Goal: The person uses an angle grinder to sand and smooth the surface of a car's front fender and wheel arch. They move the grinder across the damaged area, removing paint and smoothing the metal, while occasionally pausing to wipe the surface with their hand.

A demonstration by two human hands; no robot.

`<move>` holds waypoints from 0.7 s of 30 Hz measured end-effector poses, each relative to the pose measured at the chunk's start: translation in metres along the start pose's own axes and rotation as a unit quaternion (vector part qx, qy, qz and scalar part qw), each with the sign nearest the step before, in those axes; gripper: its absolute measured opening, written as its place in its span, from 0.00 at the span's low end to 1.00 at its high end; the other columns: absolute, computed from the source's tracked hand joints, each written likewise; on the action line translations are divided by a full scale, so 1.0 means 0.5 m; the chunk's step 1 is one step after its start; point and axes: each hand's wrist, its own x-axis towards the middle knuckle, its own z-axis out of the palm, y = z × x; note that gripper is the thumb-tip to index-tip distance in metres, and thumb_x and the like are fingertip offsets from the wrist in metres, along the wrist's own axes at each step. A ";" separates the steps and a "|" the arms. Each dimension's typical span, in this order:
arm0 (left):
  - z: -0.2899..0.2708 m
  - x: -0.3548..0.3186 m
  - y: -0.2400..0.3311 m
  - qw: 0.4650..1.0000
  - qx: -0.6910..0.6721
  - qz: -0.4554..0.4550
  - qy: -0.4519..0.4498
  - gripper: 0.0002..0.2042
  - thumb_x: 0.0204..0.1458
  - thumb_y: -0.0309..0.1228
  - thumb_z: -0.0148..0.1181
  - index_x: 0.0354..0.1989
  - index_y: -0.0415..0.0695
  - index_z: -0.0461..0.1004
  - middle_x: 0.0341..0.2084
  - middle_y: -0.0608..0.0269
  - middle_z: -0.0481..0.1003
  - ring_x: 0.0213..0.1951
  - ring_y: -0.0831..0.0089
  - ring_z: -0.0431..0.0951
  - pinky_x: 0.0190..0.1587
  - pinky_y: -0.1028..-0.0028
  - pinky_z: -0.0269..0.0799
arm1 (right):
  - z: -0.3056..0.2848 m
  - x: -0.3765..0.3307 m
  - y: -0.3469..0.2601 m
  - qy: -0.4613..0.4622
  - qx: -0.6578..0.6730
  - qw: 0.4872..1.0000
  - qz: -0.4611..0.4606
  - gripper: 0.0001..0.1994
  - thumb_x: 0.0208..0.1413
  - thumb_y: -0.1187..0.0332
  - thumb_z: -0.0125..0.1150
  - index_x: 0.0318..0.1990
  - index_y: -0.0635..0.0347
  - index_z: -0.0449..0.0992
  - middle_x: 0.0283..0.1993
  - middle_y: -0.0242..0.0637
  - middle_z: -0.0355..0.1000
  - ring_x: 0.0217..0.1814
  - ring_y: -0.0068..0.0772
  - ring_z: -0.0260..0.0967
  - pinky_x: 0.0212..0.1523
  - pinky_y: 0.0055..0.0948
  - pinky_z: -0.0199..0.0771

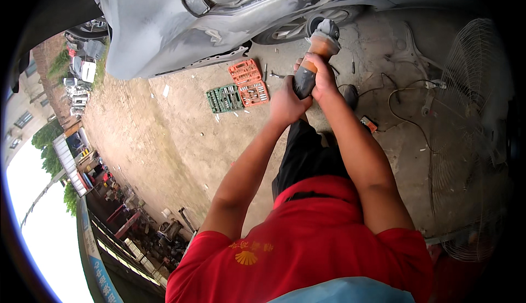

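Both my hands are closed round an angle grinder [321, 46] with an orange body and a dark grey rear grip. My left hand [289, 103] wraps the rear end of the grip. Farther forward, my right hand [323, 76] holds the body just behind the orange part. The grinder's grey head points away from me, toward the car's wheel [290, 29] and lower side. Its disc cannot be made out clearly. Beyond it stands a grey car body [159, 23] with sanded, patchy paint.
On the concrete floor lie an orange socket set case [245, 72] and a green one [214, 100], with loose tools beside them. A cable [408, 119] runs along the floor at right, near a large wire fan guard [471, 67]. Stacked parts [170, 232] stand at far left.
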 end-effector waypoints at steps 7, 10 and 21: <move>-0.027 0.023 -0.032 0.990 0.058 0.062 0.108 0.29 0.45 0.36 0.76 0.54 0.36 0.74 0.41 0.36 0.83 0.46 0.38 0.85 0.49 0.49 0.81 | 0.044 0.029 0.034 -0.067 0.048 0.996 -0.014 0.19 0.60 0.58 0.70 0.51 0.57 0.73 0.43 0.40 0.78 0.48 0.43 0.79 0.56 0.44 0.81; -0.047 0.025 -0.074 0.989 0.070 0.059 0.112 0.30 0.45 0.36 0.75 0.57 0.37 0.74 0.41 0.37 0.84 0.47 0.39 0.85 0.49 0.49 0.81 | 0.056 0.051 0.079 -0.096 0.057 0.994 -0.020 0.19 0.59 0.57 0.70 0.51 0.58 0.73 0.44 0.40 0.77 0.47 0.43 0.79 0.55 0.45 0.81; -0.188 -0.043 -0.307 0.988 0.068 0.011 0.138 0.29 0.46 0.38 0.76 0.56 0.38 0.75 0.39 0.39 0.84 0.43 0.39 0.86 0.46 0.50 0.82 | 0.194 0.035 0.350 -0.105 0.062 0.992 -0.015 0.17 0.59 0.63 0.71 0.48 0.65 0.78 0.40 0.43 0.81 0.42 0.40 0.82 0.49 0.40 0.84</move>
